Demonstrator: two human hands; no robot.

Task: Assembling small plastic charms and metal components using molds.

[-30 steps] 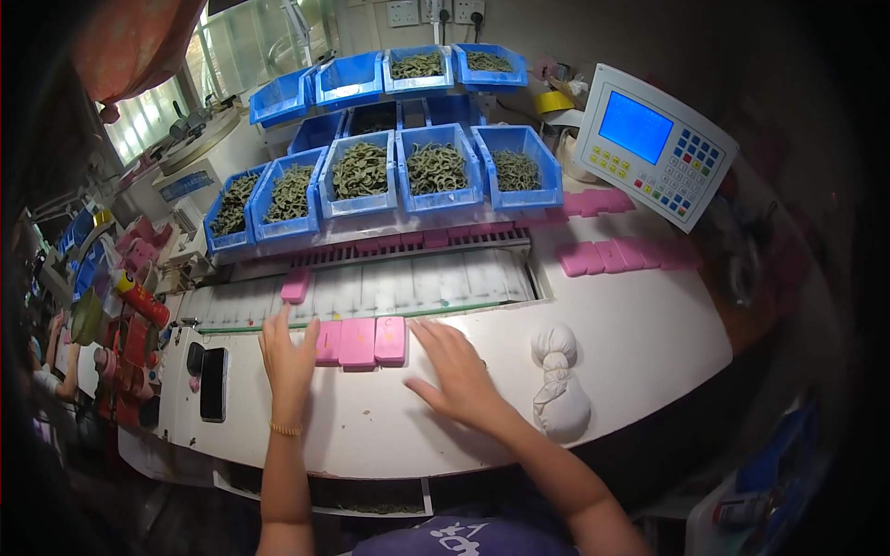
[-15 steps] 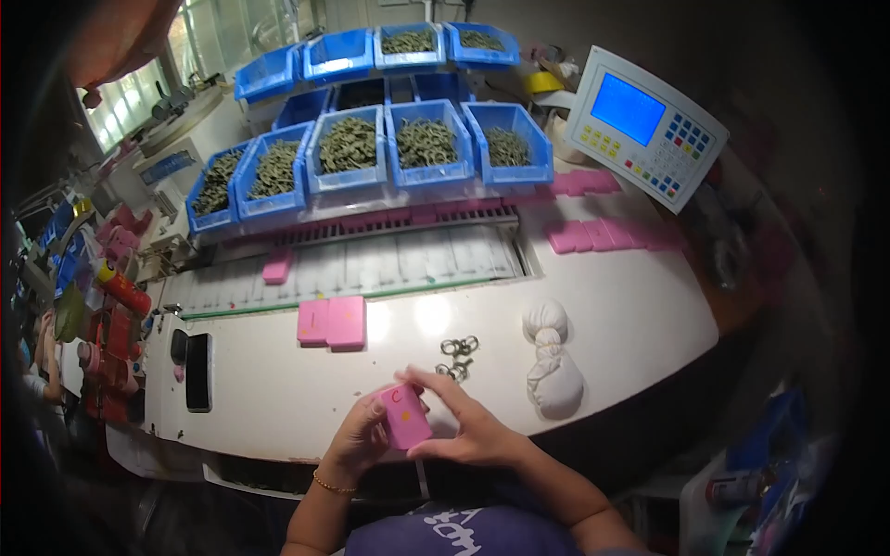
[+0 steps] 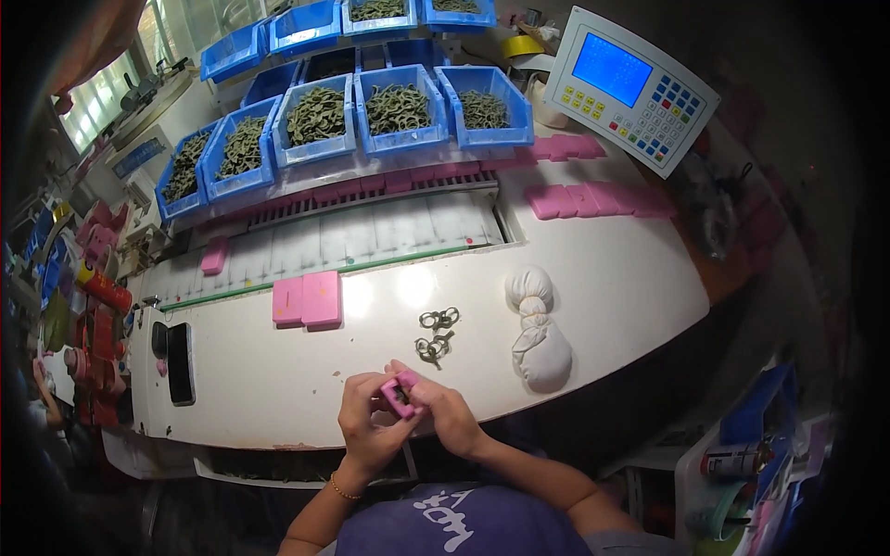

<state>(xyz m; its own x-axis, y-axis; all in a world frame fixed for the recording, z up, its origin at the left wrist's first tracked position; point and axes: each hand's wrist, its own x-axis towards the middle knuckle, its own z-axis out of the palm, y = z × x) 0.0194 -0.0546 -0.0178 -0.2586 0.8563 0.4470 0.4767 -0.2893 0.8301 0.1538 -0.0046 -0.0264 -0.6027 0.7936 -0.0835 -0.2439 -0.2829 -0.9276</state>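
A pink rectangular block [image 3: 397,400] is held in both my hands just over the table's front edge. It is tilted so that one end faces up, showing a gap with something dark inside. My left hand [image 3: 365,424] wraps its fingers and thumb round the block's left side. On the opposite side, my right hand [image 3: 443,415] grips it, its fingertips partly hidden. Several dark greenish ring-shaped pieces [image 3: 436,347] lie loose on the table beyond my hands. Two more pink blocks [image 3: 321,298] rest side by side farther left.
A white tied cloth pouch [image 3: 541,354] lies to the right on the white table [image 3: 621,296]. Blue bins [image 3: 315,145] of greenish pieces stand behind a belt [image 3: 371,236] carrying a small pink block [image 3: 214,256]. A control panel [image 3: 630,93] rises at right; a phone [image 3: 181,364] lies left.
My hands have turned the pink block from its marked broad face to its gapped end and closed in round it. The small block on the belt has shifted left. The whole view has moved slightly.
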